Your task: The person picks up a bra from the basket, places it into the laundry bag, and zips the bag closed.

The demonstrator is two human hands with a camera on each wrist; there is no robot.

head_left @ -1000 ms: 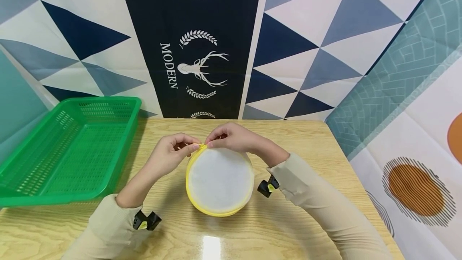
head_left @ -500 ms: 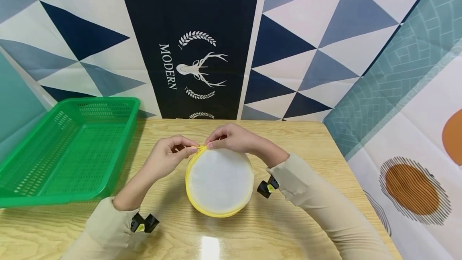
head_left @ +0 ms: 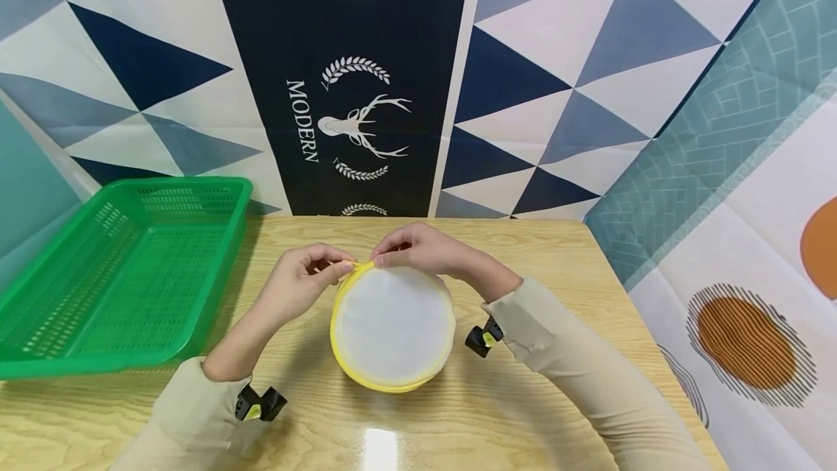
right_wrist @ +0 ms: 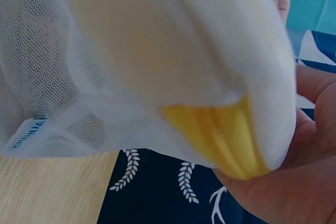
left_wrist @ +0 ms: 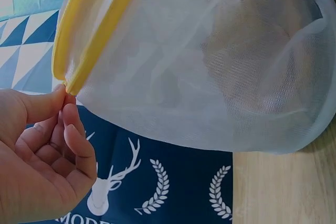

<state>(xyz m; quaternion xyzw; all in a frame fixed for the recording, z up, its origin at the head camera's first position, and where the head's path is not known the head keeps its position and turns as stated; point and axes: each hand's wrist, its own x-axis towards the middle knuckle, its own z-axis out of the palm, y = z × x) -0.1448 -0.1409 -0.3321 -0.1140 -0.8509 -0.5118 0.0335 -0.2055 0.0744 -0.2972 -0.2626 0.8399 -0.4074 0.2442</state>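
Observation:
A round white mesh laundry bag (head_left: 394, 329) with a yellow zipper band (head_left: 346, 365) around its top stands on the table. At the bag's far edge, my left hand (head_left: 297, 286) pinches the end of the zipper between thumb and fingertips. In the left wrist view, two yellow zipper strips (left_wrist: 107, 30) meet at those fingertips. Close beside it, my right hand (head_left: 421, 249) pinches the yellow edge of the bag. The right wrist view shows the yellow band (right_wrist: 226, 135) folded at that thumb, and a blue-lettered label (right_wrist: 29, 132) on the mesh.
A green plastic basket (head_left: 222, 289) sits at the left of the wooden table (head_left: 523, 405). Patterned cloth (head_left: 366, 187) hangs behind the table's far edge, and more patterned cloth (head_left: 739, 238) runs along the right side.
My left hand has shifted slightly left with the zipper end. The bag has slid a little to the left, while the right hand stays nearly in place.

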